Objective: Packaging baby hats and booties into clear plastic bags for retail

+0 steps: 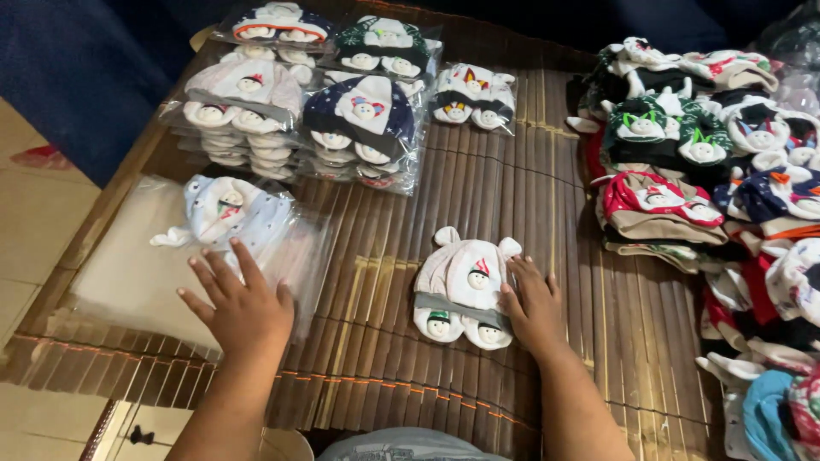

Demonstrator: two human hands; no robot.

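Brown slatted bamboo matting [512, 196] covers the surface, and beige floor tiles [34, 222] show at the far left. On the left part of the mat lies a stack of clear plastic bags [128, 265], and on top of it rests a pale blue baby hat [226, 209] half inside a clear sleeve. The left hand [242, 306] lies flat on this plastic, fingers spread, just below the blue hat. Behind it stand piles of bagged hats [316, 111], already wrapped. Near the middle lies a cream and grey hat set [465, 286] with small doll faces, not wrapped. The right hand [534, 306] rests open beside it, fingers together, touching its right edge. At the far right is a big loose heap of unwrapped hats [726, 162] in many colours.
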